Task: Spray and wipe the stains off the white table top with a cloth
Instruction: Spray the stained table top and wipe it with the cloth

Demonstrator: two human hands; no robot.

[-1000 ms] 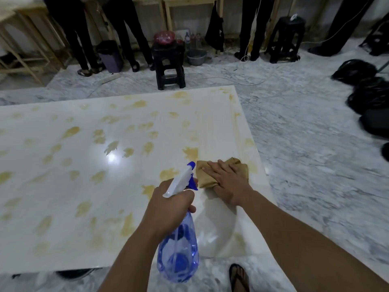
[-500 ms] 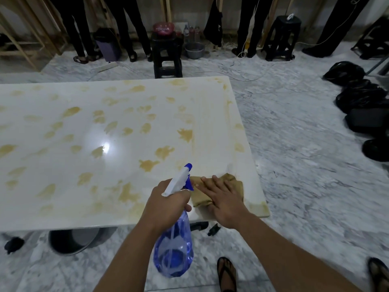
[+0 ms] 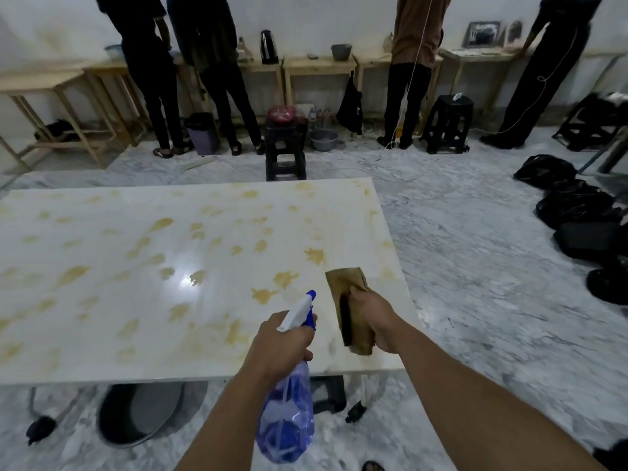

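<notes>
Right hand (image 3: pixel 375 321) grips the cloth (image 3: pixel 350 309) above the table top (image 3: pixel 102 300); left hand (image 3: pixel 278 348) clutches the spray bottle (image 3: pixel 289 416).

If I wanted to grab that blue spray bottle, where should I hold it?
Hold the spray bottle by its thin neck, just under the white trigger head, coming from behind, as the left hand does now. The neck is narrow enough to wrap, the belly is wide, and a finger then reaches the trigger.
</notes>
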